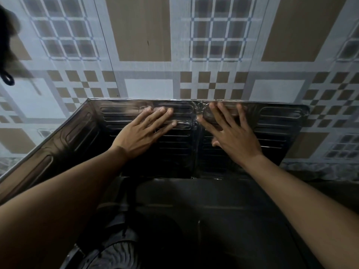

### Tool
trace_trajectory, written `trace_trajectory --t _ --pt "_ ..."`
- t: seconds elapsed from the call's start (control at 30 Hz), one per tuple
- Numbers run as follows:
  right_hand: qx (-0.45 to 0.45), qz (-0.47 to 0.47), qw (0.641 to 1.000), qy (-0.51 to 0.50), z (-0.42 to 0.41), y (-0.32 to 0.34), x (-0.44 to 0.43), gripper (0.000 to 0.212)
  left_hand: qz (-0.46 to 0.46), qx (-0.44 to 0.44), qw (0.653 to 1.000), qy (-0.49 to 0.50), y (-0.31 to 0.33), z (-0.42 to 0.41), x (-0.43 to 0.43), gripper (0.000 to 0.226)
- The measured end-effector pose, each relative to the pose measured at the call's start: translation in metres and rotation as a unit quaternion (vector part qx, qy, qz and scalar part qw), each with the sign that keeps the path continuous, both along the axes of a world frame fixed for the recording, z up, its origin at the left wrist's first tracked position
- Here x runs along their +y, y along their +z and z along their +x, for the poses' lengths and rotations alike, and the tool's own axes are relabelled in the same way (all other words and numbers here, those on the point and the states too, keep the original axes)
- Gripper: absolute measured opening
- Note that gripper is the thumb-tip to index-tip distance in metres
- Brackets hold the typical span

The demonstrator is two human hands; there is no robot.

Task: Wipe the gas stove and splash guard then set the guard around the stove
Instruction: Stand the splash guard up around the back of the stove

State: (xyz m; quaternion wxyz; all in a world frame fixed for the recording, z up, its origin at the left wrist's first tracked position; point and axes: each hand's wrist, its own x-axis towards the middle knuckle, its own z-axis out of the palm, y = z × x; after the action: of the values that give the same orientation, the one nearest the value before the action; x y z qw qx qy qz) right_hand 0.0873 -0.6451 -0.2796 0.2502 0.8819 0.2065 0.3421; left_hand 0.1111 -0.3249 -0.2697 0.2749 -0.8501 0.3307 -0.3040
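1. splash guard (272, 123) stood upright along the back edge of the gas stove (194, 210), just before the tiled wall (145, 35), with its left panel folded forward along the stove's left edge.
2. left hand (141, 133) and right hand (235, 136) pressed flat on the back panel, fingers straight, gripping nothing.
3. the stove was dim, and its burner (116, 253) was cut off at the bottom of the view.

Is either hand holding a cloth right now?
No, the left hand and the right hand both lie flat, fingers straight, on the back panels of the splash guard, holding nothing.
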Motion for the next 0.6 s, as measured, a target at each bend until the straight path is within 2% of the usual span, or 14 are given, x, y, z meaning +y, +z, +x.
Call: trace_trajectory --t 0.33,0.47,0.6 --pt "0.004 -0.007 0.999 -0.037 0.0 0.0 0.003 0.104 0.046 -0.041 0.996 0.061 0.0 0.008 0.003 0.075" --pt "-0.002 -0.007 0.999 -0.04 0.001 -0.001 0.002 0.106 0.05 0.015 0.991 0.121 -0.002 0.005 -0.009 0.085" --pt "-0.006 -0.015 0.999 -0.038 0.005 -0.003 -0.001 0.11 0.012 -0.01 0.997 0.081 -0.009 0.012 -0.005 0.093"
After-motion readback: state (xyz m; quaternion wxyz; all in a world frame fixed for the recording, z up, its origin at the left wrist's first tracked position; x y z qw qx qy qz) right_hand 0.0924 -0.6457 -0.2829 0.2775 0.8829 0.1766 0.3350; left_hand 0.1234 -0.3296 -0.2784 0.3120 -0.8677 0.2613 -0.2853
